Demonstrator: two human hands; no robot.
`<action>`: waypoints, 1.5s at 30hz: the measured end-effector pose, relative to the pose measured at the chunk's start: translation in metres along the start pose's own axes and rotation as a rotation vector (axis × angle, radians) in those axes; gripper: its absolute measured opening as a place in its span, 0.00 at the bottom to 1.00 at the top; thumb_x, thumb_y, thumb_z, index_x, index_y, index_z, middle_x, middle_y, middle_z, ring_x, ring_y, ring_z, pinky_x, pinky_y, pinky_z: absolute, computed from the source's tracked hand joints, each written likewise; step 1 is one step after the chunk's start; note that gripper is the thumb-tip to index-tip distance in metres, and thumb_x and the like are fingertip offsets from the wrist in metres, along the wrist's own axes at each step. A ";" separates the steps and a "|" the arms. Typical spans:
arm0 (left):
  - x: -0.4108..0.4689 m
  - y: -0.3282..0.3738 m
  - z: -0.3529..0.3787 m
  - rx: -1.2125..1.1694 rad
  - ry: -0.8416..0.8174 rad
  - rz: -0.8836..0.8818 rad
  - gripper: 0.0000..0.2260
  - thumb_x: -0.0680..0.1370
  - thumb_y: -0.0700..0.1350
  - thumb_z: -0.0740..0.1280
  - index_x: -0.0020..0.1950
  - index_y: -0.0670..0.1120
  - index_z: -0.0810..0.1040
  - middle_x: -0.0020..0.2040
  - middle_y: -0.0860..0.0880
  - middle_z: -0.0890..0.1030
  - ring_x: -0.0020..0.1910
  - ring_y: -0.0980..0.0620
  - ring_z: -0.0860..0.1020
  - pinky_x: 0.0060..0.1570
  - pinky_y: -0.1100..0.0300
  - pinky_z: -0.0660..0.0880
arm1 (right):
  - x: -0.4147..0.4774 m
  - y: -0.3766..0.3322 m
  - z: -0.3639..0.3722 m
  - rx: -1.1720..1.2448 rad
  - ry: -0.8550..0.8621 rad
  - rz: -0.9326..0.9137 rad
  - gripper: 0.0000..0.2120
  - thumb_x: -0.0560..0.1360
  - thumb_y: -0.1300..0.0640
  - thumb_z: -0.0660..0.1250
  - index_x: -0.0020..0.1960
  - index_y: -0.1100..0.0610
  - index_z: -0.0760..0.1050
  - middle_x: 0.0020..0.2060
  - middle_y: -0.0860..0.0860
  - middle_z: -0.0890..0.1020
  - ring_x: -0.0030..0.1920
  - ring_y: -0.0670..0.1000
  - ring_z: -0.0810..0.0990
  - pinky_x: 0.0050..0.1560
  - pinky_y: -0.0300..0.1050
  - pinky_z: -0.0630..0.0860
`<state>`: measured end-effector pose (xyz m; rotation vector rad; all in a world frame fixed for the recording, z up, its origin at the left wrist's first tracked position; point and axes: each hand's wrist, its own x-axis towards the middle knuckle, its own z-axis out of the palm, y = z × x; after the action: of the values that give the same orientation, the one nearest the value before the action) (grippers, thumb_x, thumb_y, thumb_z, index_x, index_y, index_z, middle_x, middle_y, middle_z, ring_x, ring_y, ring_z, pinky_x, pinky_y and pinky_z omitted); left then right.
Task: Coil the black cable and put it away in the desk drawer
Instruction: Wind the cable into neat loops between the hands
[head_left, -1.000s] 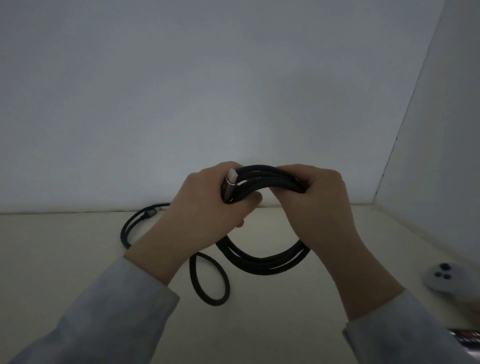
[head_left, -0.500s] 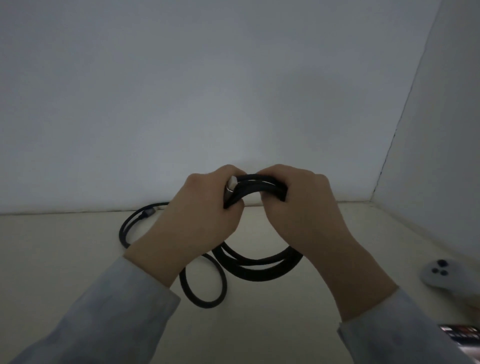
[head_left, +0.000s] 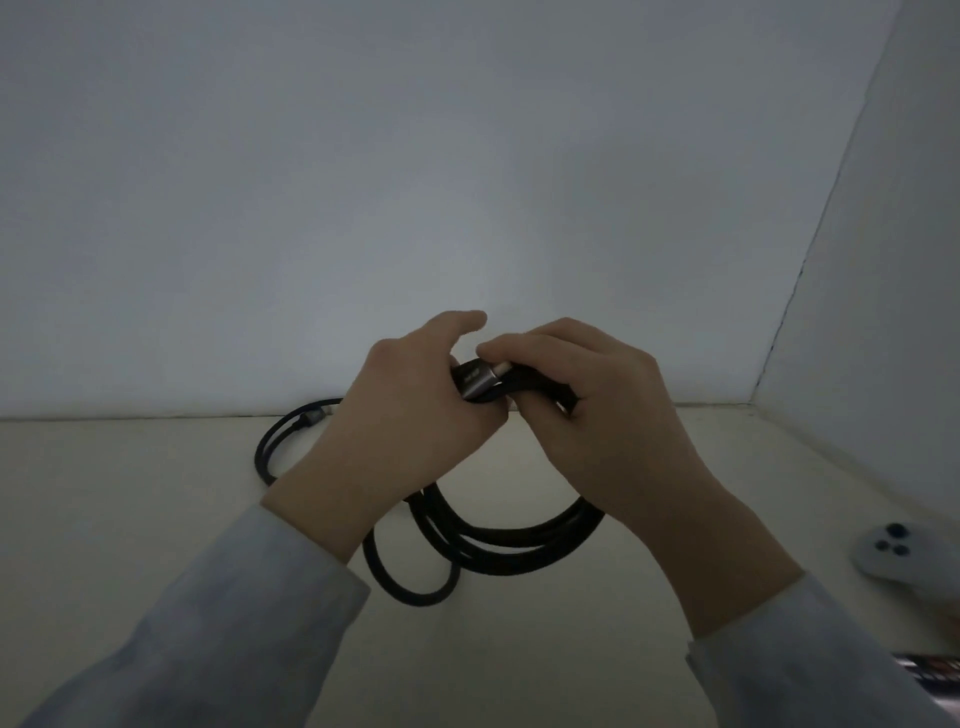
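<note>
Both hands at the top of the coil, tail not wound in yet.

Left hand (head_left: 415, 421) is curled round the bundle at the grey plug (head_left: 475, 382), with one finger lifted clear. Right hand (head_left: 597, 415) clenches the strands just right of it. The black cable (head_left: 519, 551) hangs in several loops below the hands; can't tell if they touch the desk (head_left: 130, 519). One loose loop (head_left: 410, 590) lies near-left, and the tail runs far-left to the second plug (head_left: 311, 415) by the wall. Drawer not in view.

Risks, my read:
- Regripping at the plug could let the strands spring apart, since the braid looks stiff.
- Pulling in the tail could twist the loose loop into a kink.
- An unsecured coil may unwind on the way to the drawer.
</note>
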<state>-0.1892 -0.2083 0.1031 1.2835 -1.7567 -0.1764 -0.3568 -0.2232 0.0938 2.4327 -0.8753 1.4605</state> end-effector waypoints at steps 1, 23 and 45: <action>0.000 0.000 0.000 0.013 0.003 0.000 0.23 0.71 0.49 0.74 0.67 0.57 0.77 0.36 0.58 0.80 0.39 0.69 0.78 0.38 0.80 0.67 | 0.000 0.000 0.000 -0.003 0.020 0.011 0.18 0.74 0.69 0.72 0.61 0.54 0.84 0.50 0.50 0.85 0.48 0.43 0.80 0.51 0.30 0.76; 0.000 0.004 -0.023 -0.528 -0.353 -0.265 0.13 0.76 0.54 0.71 0.41 0.45 0.76 0.26 0.53 0.69 0.22 0.55 0.64 0.22 0.62 0.63 | -0.001 -0.004 -0.003 0.300 0.080 0.408 0.18 0.76 0.66 0.70 0.55 0.44 0.82 0.39 0.41 0.84 0.35 0.46 0.84 0.37 0.31 0.73; 0.000 0.007 -0.009 -0.359 -0.289 -0.213 0.07 0.75 0.50 0.74 0.49 0.48 0.83 0.34 0.51 0.86 0.37 0.52 0.86 0.41 0.57 0.82 | 0.003 -0.006 -0.005 -0.267 -0.084 0.466 0.10 0.81 0.61 0.63 0.60 0.54 0.78 0.42 0.50 0.82 0.41 0.54 0.80 0.46 0.53 0.78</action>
<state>-0.1873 -0.2015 0.1123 1.2188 -1.7207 -0.7971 -0.3561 -0.2179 0.1000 2.1956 -1.6253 1.2655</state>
